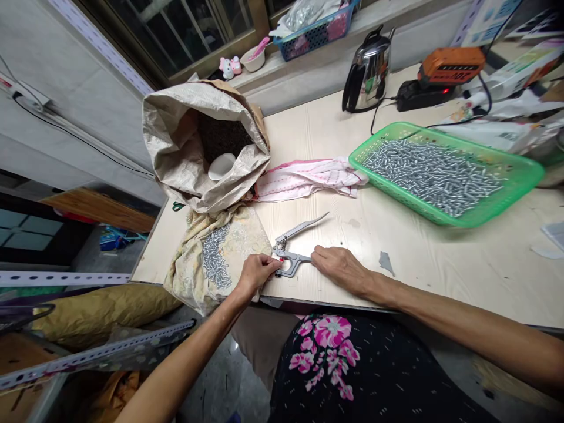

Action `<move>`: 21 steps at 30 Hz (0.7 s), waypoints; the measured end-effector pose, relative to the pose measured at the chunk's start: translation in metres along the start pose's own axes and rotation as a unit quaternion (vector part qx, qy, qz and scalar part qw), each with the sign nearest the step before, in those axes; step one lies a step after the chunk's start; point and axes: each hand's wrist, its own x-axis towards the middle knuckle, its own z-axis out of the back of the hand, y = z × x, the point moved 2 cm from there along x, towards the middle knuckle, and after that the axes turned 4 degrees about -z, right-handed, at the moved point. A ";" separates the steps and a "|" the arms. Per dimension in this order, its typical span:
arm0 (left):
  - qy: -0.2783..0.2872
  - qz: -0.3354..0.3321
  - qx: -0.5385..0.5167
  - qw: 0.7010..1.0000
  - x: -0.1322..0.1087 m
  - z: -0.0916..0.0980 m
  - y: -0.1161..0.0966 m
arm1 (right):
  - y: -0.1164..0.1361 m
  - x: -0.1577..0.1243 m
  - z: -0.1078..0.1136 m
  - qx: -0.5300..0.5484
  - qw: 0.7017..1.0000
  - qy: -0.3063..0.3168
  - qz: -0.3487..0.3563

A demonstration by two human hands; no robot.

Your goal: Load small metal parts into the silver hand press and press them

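A pair of grey spring-loaded hand pliers [296, 262] lies at the table's front edge, its upper handle raised and a small red part near its head. My right hand [338, 267] is closed around the end of the lower handle. At the head of the pliers, my left hand [258, 271] is pinched shut; whatever sits between the fingertips is too small to make out. Left of that hand, a pile of small silvery metal pins [215, 258] rests on a crumpled patterned cloth [247, 232].
A green basket [478, 222] of similar metal pieces stands at the right. Behind the cloth is an open woven sack [167, 135] with dark contents and a white bowl [221, 167]. A pink-white towel [304, 179], a kettle [369, 73] and an orange battery [452, 66] are farther back.
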 end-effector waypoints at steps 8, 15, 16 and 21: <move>-0.016 -0.046 -0.047 0.998 -0.006 -0.003 0.003 | 0.001 -0.002 0.007 -0.042 0.998 -0.019 0.036; 0.065 0.040 -0.076 0.994 -0.001 0.000 0.004 | 0.003 0.003 0.006 -0.020 0.999 0.039 0.018; 0.070 0.051 -0.084 0.993 -0.001 0.000 0.003 | 0.002 0.004 0.008 -0.021 0.998 0.055 0.009; 0.071 0.092 -0.126 0.985 -0.004 -0.003 0.003 | -0.008 0.014 0.022 0.017 0.993 0.110 -0.046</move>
